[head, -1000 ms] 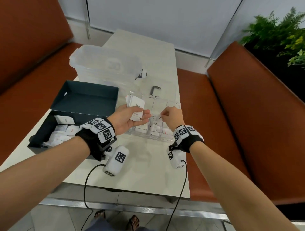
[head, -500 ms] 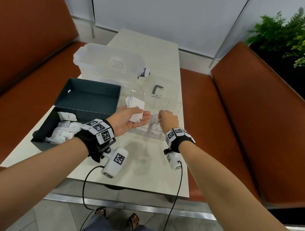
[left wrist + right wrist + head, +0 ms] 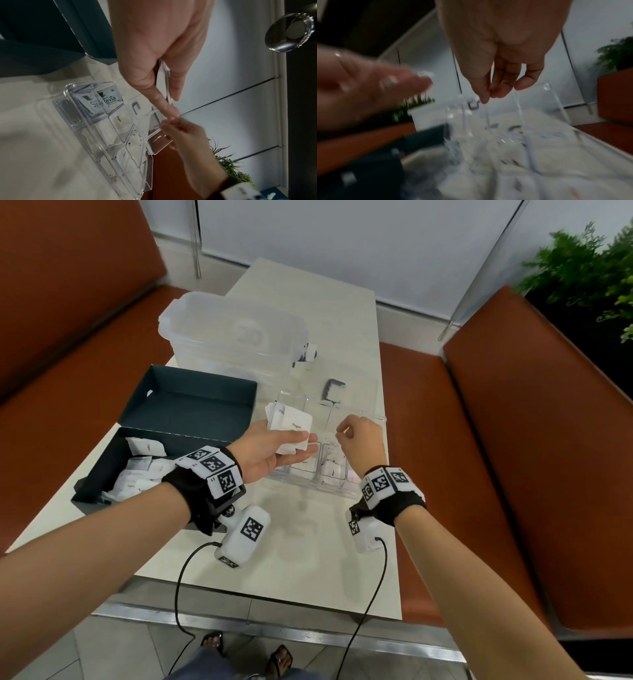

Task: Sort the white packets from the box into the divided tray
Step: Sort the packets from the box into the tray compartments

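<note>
My left hand (image 3: 308, 444) holds a fanned stack of white packets (image 3: 293, 422), top one marked Sugar, above the left end of the clear divided tray (image 3: 308, 486). The left wrist view shows that stack (image 3: 165, 83) edge-on, pinched between thumb and fingers (image 3: 171, 112). My right hand (image 3: 342, 433) hovers over the tray's middle, just right of the stack, fingers curled with nothing in them; the right wrist view shows its fingertips (image 3: 489, 94) gathered and empty. White packets lie in several tray compartments, among them Stevia packets (image 3: 106, 101). The dark box (image 3: 89, 491) at the left still holds loose packets (image 3: 144, 474).
A large clear plastic tub (image 3: 233, 337) stands behind the box. The tray's clear lid with a dark handle (image 3: 332, 392) lies just behind the tray. Orange benches flank the narrow table (image 3: 301, 559), and cables hang off its near edge.
My right hand has come up out of a tray compartment and now hovers empty near the stack. My left hand still holds the packets in about the same place.
</note>
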Available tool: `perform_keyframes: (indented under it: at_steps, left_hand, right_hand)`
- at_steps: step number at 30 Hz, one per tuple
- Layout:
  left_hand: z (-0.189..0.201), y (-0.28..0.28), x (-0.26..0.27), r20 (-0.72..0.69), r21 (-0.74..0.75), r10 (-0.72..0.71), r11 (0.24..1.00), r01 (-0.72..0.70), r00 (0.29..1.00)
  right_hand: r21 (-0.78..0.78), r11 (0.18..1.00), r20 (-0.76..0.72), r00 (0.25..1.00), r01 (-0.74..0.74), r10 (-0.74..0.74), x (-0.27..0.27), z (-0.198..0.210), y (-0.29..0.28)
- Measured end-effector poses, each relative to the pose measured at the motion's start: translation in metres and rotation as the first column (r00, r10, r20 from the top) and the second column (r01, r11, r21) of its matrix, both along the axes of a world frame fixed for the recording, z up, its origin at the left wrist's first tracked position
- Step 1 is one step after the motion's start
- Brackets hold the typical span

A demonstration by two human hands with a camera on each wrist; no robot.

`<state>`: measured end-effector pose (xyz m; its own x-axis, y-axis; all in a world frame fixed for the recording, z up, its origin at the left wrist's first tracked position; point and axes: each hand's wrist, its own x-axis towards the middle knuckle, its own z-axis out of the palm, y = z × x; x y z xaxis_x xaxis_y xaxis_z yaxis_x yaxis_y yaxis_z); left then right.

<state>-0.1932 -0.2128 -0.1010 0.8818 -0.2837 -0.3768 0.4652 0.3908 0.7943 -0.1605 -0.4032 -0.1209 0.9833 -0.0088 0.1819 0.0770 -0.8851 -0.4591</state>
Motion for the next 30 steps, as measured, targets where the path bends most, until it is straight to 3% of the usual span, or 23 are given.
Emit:
perform_keyframes:
  at_steps: [2, 4, 7, 9, 13, 19, 30]
  left_hand:
    - [-0.002, 0.000, 0.001, 0.032, 0.023, -0.027, 0.999, 0.027, 0.999]
    - [-0.003, -0.003, 0.002, 0.059, 0.042, -0.059, 0.997, 0.057, 0.997]
    - [-0.003, -0.008, 0.003, 0.103, 0.073, -0.116, 0.991, 0.109, 0.988]
    - [-0.002, -0.010, 0.005, 0.114, 0.073, -0.130, 0.990, 0.122, 0.985]
    - [0.005, -0.007, 0.016, 0.014, 0.028, -0.040, 0.999, 0.040, 0.999]
    - [0.006, 0.009, 0.029, -0.007, 0.074, 0.044, 0.996, -0.044, 0.999]
    - [0.003, 0.031, 0.031, -0.028, 0.095, 0.107, 0.990, -0.104, 0.994]
  right_hand:
    - [0.218, 0.975, 0.060, 0.998, -0.033, 0.021, -0.006, 0.018, 0.008]
    - [0.386, 0.920, 0.012, 0.997, -0.071, 0.072, -0.011, 0.033, 0.015]
    - [0.456, 0.885, -0.114, 0.980, -0.097, 0.166, -0.015, 0.044, 0.022]
    - [0.481, 0.873, -0.119, 0.981, -0.079, 0.154, -0.014, 0.048, 0.020]
    - [0.559, 0.829, -0.124, 0.987, -0.020, 0.107, -0.008, 0.054, 0.010]
    - [0.509, 0.857, -0.148, 0.989, 0.073, 0.004, 0.011, 0.047, 0.001]
    - [0.127, 0.992, -0.278, 0.960, 0.010, 0.026, 0.023, -0.001, 0.037]
